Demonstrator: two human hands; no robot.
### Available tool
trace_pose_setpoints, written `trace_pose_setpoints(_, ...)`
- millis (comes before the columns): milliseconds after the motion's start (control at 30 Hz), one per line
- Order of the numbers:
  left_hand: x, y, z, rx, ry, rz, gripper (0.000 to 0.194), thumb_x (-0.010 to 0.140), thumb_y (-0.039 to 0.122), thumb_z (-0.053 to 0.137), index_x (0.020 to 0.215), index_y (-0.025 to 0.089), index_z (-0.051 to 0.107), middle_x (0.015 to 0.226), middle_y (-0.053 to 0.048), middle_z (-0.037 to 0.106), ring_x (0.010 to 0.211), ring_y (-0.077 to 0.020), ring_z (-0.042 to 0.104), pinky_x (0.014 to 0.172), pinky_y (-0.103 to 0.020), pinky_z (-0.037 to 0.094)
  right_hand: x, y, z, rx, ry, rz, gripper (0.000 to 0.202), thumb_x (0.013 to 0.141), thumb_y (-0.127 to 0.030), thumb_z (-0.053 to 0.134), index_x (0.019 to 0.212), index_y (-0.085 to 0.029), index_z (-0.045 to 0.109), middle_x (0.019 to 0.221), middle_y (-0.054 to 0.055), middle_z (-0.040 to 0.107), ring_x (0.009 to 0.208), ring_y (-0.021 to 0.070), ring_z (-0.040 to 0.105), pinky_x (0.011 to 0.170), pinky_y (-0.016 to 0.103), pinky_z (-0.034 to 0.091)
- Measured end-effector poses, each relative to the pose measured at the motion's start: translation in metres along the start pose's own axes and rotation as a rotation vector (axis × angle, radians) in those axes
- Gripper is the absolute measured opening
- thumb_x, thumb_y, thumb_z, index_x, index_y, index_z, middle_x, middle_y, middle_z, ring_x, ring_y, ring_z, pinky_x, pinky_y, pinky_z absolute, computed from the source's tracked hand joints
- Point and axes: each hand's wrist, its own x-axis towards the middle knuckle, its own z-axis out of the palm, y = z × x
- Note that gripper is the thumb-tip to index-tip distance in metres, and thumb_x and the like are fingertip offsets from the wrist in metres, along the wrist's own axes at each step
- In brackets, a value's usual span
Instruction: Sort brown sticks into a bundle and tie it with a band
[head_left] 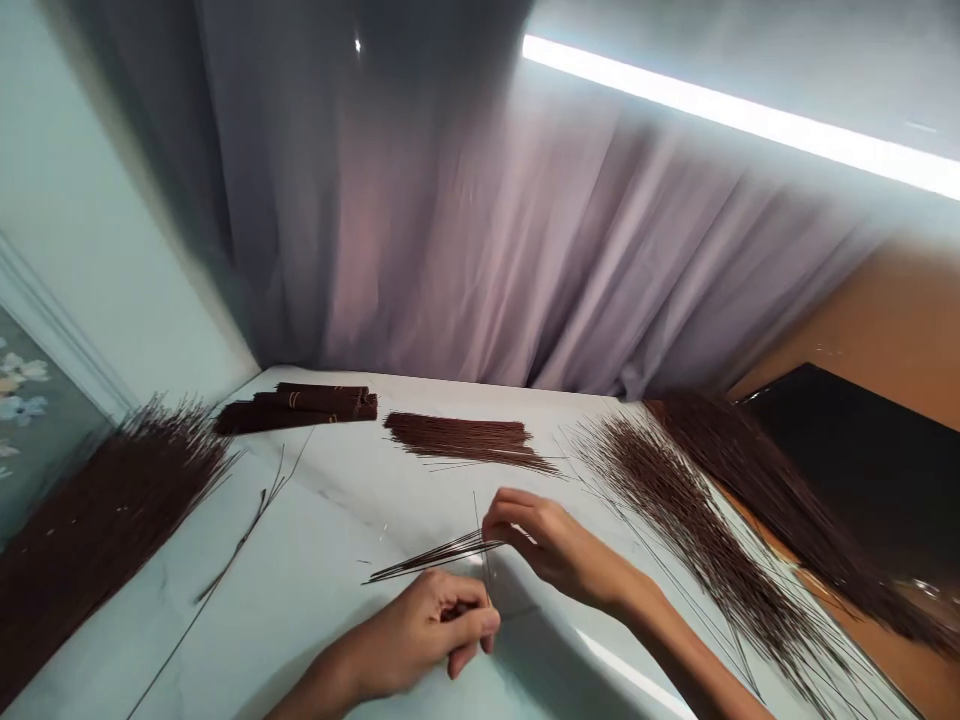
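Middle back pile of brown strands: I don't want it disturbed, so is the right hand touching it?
Apart: the head view shows white tabletop between the right hand and the near edge of the pile.

- small bunch [431, 558]: several thin, dark, straight sticks, loosely fanned, left tips closer together. Slanted over middle of desk [315, 560], left end angled toward near edge; resting or lifted, can't tell
- single stick [486, 568]: thin, dark, nearly straight, runs far-to-near edge, crossing bunch's right end; contact unclear
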Motion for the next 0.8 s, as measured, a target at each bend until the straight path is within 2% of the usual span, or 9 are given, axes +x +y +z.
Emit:
trace_pose_setpoints(100,0.010,-0.005,-0.010,0.090,0.295,0.030,0.041,0.097,0.051,0.051,0.072,0.019,0.057,0.058,0.005,0.044,0.058,-0.0121,0.038,0.058,-0.024,0.028,-0.004,-0.013,0.011,-0.216,0.224,-0.082,0.026,0.104,-0.013,0.039,0.103,-0.019,0.065,0.092,0.008,0.066,0.082,0.0188,0.061,0.067,0.028,0.048)
trace_pose_setpoints(200,0.011,-0.006,-0.019,0.014,0.469,0.048,0.040,0.097,0.055,0.051,0.080,0.019,0.059,0.057,0.006,0.042,0.057,-0.0124,0.034,0.055,-0.024,0.025,-0.025,-0.012,0.046,-0.029,0.368,0.020,0.022,0.104,-0.014,0.040,0.103,-0.020,0.061,0.089,0.007,0.065,0.077,0.0164,0.061,0.065,0.026,0.049)
trace_pose_setpoints(267,0.006,-0.004,-0.017,-0.050,0.408,0.051,0.040,0.097,0.054,0.052,0.081,0.019,0.061,0.056,0.006,0.042,0.055,-0.0118,0.032,0.054,-0.024,0.025,-0.031,-0.003,0.053,0.115,0.280,0.098,0.022,0.105,-0.018,0.041,0.093,-0.021,0.060,0.082,0.004,0.065,0.070,0.0149,0.061,0.061,0.025,0.049)
trace_pose_setpoints(400,0.002,-0.006,-0.002,-0.044,0.058,0.021,0.039,0.096,0.050,0.055,0.077,0.017,0.064,0.054,0.005,0.046,0.053,-0.0111,0.036,0.056,-0.025,0.027,-0.015,0.005,0.019,0.059,0.130,0.111,0.022,0.103,-0.022,0.048,0.088,-0.021,0.063,0.082,0.003,0.066,0.072,0.0155,0.060,0.063,0.026,0.049)
trace_pose_setpoints(433,0.003,-0.008,0.000,-0.010,0.051,0.014,0.039,0.096,0.049,0.055,0.075,0.018,0.063,0.055,0.005,0.046,0.054,-0.0113,0.037,0.056,-0.025,0.028,-0.011,0.002,0.013,-0.016,0.152,0.056,0.021,0.104,-0.020,0.047,0.091,-0.021,0.064,0.086,0.004,0.067,0.076,0.0167,0.060,0.066,0.027,0.049)
trace_pose_setpoints(500,0.009,-0.011,-0.003,0.062,0.215,0.018,0.041,0.096,0.051,0.054,0.073,0.018,0.062,0.056,0.006,0.043,0.057,-0.0118,0.037,0.057,-0.025,0.027,-0.010,-0.007,0.014,-0.136,0.244,-0.049,0.022,0.104,-0.016,0.044,0.099,-0.021,0.064,0.090,0.007,0.067,0.081,0.0188,0.059,0.070,0.030,0.048)
trace_pose_setpoints(600,0.014,-0.014,-0.013,0.046,0.441,0.032,0.042,0.096,0.056,0.052,0.079,0.019,0.063,0.056,0.007,0.039,0.057,-0.0118,0.034,0.054,-0.024,0.025,-0.025,-0.014,0.042,-0.081,0.366,-0.030,0.022,0.104,-0.013,0.040,0.101,-0.021,0.061,0.086,0.006,0.065,0.077,0.0180,0.059,0.065,0.028,0.047)
trace_pose_setpoints(700,0.010,-0.009,-0.018,-0.097,0.390,0.018,0.043,0.094,0.058,0.055,0.087,0.017,0.067,0.056,0.007,0.040,0.055,-0.0107,0.030,0.051,-0.023,0.022,-0.039,-0.005,0.060,0.105,0.350,0.105,0.023,0.105,-0.021,0.040,0.096,-0.021,0.061,0.084,0.005,0.063,0.072,0.0162,0.060,0.060,0.025,0.047)
trace_pose_setpoints(800,0.003,-0.002,-0.015,-0.217,0.318,-0.026,0.048,0.096,0.059,0.050,0.096,0.015,0.069,0.057,0.006,0.043,0.052,-0.0094,0.025,0.050,-0.024,0.017,-0.039,0.008,0.046,0.220,0.318,0.249,0.025,0.105,-0.032,0.046,0.091,-0.021,0.064,0.083,0.004,0.065,0.070,0.0160,0.059,0.061,0.026,0.047)
